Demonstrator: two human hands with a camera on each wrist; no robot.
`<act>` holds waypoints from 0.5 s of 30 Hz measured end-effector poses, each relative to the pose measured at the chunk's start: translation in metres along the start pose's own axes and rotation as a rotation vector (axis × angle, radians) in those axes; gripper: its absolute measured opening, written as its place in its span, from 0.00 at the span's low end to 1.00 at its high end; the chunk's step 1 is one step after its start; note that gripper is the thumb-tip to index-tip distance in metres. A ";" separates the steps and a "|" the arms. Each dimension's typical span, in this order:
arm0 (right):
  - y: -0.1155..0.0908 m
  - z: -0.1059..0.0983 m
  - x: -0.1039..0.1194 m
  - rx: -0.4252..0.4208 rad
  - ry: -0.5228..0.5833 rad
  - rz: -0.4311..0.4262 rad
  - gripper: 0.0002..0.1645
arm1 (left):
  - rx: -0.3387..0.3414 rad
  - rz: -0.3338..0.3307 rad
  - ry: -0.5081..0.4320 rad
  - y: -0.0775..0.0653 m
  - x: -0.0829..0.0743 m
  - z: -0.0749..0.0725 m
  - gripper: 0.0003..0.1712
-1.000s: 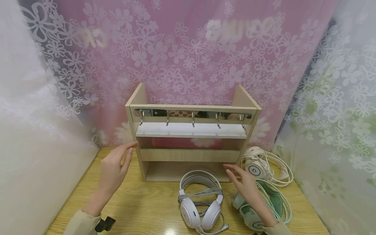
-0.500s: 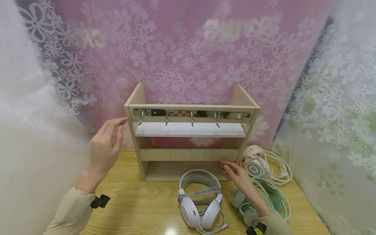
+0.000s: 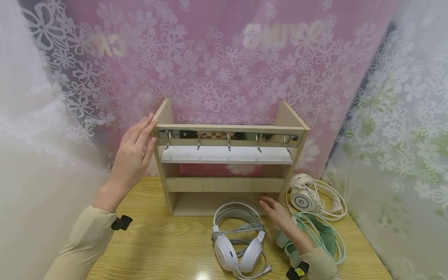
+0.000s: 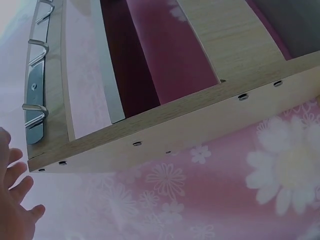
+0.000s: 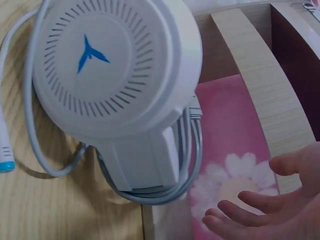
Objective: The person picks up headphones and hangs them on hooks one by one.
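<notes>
A small wooden shelf (image 3: 224,185) stands on the table, with a metal strip of several hooks (image 3: 229,140) across its upper front. My left hand (image 3: 131,155) is at the shelf's upper left side, fingers fairly straight; in the left wrist view a slim gap shows between the fingertips and the panel's corner. My right hand (image 3: 278,214) is in front of the lower right opening, its fingers loosely bent around nothing. White headphones (image 3: 238,249) with a wrapped grey cable lie before the shelf, left of the right hand. The right forearm partly hides green headphones (image 3: 322,233).
Cream headphones (image 3: 302,198) with a tangled cable lie right of the shelf. Flowered curtains hang behind (image 3: 224,58) and on the right (image 3: 402,155), with a pale sheet (image 3: 45,155) on the left. The wooden table (image 3: 168,245) carries everything.
My left hand has risen from beside the shelf's middle to its upper left corner, its fingers straightening. The right hand has shifted slightly left. Shelf and headphones stay put.
</notes>
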State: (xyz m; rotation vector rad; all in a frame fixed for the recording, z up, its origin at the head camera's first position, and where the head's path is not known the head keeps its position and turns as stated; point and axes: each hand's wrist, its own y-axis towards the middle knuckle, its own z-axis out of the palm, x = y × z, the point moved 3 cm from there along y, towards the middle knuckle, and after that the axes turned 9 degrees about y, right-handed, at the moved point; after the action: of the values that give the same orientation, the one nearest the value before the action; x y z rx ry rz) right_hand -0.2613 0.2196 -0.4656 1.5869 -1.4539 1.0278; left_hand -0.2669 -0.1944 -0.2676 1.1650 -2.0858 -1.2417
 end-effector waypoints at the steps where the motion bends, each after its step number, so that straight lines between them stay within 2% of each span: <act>1: 0.000 0.002 -0.001 0.005 -0.010 0.001 0.29 | 0.023 0.008 0.017 0.000 0.001 0.001 0.28; 7: -0.002 0.011 -0.008 0.025 -0.022 0.033 0.31 | 0.115 0.048 0.097 0.001 0.005 0.004 0.29; 15: -0.002 0.018 -0.021 0.024 -0.007 0.094 0.33 | 0.124 0.037 0.091 0.001 0.011 -0.001 0.27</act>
State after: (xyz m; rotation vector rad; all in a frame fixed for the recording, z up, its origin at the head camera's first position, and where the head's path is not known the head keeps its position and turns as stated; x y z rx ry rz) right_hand -0.2589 0.2116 -0.4922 1.5529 -1.5391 1.0983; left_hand -0.2725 -0.2034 -0.2664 1.2071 -2.1321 -1.0361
